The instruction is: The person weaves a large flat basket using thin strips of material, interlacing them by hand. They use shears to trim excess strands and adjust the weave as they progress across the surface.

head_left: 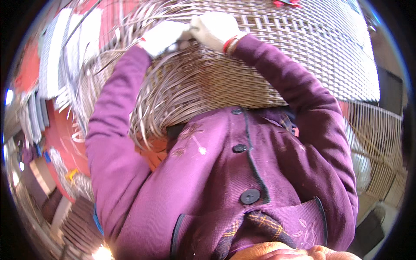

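A large woven wicker panel [299, 47] in greyish-tan strips lies in front of my body, tight on the right and loose on the left. Long loose weaving strips [156, 91] fan out from its left part. My left hand [167, 37], in a white glove washed out by glare, is closed on strips at the weave's edge. Touching it at the fingertips, my gloved right hand [214, 29] has its fingers curled in a pinch at a strip on the panel. The exact strip between the fingers is hard to make out.
Bundles of pale flat strips [54, 56] lie on a red surface [63, 134] at the left. A red item [288, 3] rests on the panel's far edge. At the right stands a slatted wicker frame [377, 143]. A dark seat [368, 232] is at lower right.
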`<state>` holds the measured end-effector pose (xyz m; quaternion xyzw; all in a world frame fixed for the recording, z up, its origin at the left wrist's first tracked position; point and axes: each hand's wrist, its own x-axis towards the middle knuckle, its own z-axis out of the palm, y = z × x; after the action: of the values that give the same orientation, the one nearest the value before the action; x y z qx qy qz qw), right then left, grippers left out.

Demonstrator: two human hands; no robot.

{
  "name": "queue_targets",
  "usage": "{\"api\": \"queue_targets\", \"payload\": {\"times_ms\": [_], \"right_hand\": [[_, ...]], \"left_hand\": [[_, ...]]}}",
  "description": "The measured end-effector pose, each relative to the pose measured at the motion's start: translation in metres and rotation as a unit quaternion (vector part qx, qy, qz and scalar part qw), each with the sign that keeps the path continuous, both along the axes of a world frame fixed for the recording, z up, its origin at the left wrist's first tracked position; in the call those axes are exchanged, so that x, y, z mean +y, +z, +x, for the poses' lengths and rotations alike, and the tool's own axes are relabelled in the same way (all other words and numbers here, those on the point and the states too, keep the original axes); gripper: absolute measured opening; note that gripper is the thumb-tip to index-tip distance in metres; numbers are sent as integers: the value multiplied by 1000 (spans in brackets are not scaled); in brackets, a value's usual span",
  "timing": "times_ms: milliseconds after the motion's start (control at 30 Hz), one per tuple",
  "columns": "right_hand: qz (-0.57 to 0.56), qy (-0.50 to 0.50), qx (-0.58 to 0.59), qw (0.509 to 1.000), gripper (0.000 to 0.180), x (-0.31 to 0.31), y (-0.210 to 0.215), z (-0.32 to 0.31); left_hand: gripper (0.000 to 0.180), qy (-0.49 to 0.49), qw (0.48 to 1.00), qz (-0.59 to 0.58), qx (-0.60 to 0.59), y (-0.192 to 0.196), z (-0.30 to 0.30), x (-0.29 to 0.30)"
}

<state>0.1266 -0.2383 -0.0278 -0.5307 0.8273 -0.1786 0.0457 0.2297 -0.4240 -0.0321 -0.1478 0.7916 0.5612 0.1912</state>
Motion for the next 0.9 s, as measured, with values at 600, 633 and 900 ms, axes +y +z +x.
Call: {"api": "queue_targets", "payload": {"times_ms": [600,633,900], "right_hand": [[-189,-162,69,966,22,202,35,-49],[-201,-163,86,962,22,206,33,-50],[-249,-164,154,942,16,203,12,-53]], "left_hand": [[10,-25,958,-72,276,48,4,40],[11,8,975,-51,217,43,-2,47],[29,145,854,444,228,-13,-1,24]]}}
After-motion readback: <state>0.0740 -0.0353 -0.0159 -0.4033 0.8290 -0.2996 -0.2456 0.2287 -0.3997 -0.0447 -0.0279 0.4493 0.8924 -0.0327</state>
